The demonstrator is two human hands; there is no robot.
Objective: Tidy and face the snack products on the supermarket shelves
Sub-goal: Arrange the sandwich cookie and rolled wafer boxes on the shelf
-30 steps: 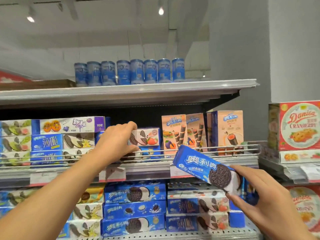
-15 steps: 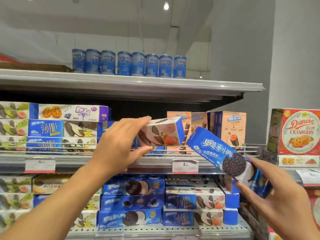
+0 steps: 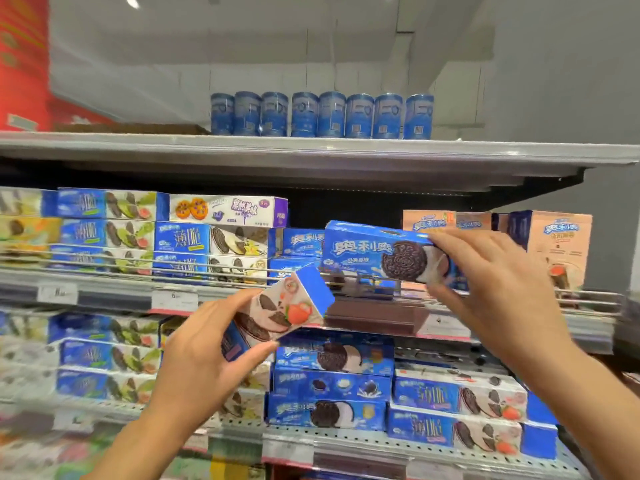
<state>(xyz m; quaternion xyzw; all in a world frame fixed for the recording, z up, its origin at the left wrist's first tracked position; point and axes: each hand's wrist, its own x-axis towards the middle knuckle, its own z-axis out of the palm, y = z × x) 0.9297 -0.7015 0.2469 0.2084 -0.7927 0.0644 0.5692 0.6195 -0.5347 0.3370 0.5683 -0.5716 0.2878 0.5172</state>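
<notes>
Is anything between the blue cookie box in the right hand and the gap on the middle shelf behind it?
Only the shelf's wire front rail crosses below the blue box, which the right hand holds above it. The gap looks open. The left hand holds the strawberry box lower, out of the way.

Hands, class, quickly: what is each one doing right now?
Left hand: holds the tilted pink-and-blue strawberry cookie box.
Right hand: holds the blue rectangular cardboard cookie box.

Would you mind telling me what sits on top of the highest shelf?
A row of blue cans stands on the top shelf, with something flat and brown left of them. Anything behind is hidden.
</notes>
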